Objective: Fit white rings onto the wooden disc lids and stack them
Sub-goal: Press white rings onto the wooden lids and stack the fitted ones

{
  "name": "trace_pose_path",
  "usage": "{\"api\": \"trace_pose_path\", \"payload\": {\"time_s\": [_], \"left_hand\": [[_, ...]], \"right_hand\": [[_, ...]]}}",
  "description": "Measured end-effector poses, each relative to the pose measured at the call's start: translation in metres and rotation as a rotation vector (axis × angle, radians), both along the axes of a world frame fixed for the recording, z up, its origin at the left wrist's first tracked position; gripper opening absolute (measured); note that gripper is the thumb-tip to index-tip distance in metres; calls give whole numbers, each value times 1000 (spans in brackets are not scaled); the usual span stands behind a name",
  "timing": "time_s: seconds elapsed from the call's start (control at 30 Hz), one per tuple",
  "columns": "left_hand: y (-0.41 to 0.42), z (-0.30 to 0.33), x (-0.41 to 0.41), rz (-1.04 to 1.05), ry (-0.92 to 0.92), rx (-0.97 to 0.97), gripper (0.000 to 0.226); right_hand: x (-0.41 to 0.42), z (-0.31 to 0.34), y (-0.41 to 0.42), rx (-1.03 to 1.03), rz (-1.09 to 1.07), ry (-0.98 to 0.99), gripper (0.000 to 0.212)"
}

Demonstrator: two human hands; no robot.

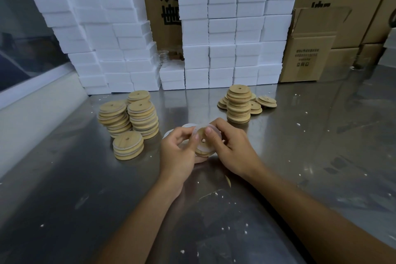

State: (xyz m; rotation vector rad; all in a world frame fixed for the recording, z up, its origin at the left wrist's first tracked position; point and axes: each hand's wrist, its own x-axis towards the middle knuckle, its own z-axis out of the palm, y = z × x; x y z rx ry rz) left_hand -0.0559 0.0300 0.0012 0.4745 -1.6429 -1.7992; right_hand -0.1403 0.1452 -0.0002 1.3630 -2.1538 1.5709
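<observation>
- Both hands, left hand and right hand, pinch one wooden disc lid, working a white ring around it.
- Next, I'd judge: seat the ring fully, then stack.

Two hands in view: left hand, right hand, both gripping one wooden lid with one white ring on it. More white rings lie behind the hands, count unclear. Left of the hands: four lid stacks, namely front short stack, two tall stacks, and one at the back, mostly hidden. Right side: one tall stack of lids, plus a low scatter of loose lids around it, roughly five or six, partly hidden. White foam blocks at the back: dozens, too many to count. Cardboard boxes: at least four. One metal surface with many white crumbs.
</observation>
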Motion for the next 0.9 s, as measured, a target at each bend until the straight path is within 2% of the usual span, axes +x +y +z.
{"api": "trace_pose_path", "payload": {"time_s": [0.2,0.33,0.43,0.63,0.9], "left_hand": [[0,-2,0,55,-7,-99,26],[1,-1,-1,60,-31,-79,12],[2,1,0,35,-20,25,9],[3,7,-1,25,0,280,11],[1,9,-1,23,17,436,18]], "right_hand": [[-3,-2,-1,-46,-44,-50,11],[-4,-2,-1,-65,-36,-85,8],[-6,-2,-1,-110,-44,-146,11],[-5,0,-4,-234,-2,-436,12],[-3,2,-3,-251,-11,-548,17]]}}
